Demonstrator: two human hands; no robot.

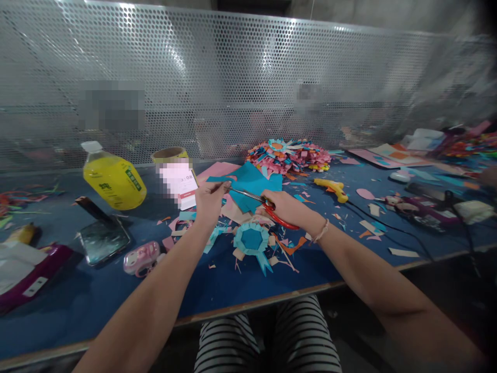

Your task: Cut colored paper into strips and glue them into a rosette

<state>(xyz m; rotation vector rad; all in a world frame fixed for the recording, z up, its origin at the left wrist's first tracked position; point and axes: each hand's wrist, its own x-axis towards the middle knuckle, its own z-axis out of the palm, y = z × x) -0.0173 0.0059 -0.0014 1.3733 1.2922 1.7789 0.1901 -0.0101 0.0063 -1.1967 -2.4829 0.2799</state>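
Observation:
My right hand [285,206] is closed round the red handles of a pair of scissors [267,206], whose blades point left toward my left hand. Up by the blade tips, my left hand [208,199] pinches the edge of a blue paper sheet [252,182]. Just below the hands lies a folded blue paper rosette [252,241] with ribbon tails. Pink and orange paper scraps lie all around it on the blue table [217,290].
A yellow bottle [113,178], a tape roll [171,154], a phone on a stand [104,239] and a small pink gadget [142,257] are at the left. Finished paper flowers [289,154], a yellow glue gun [330,187] with its cable, and more craft clutter lie right. A perforated metal screen [248,88] backs the table.

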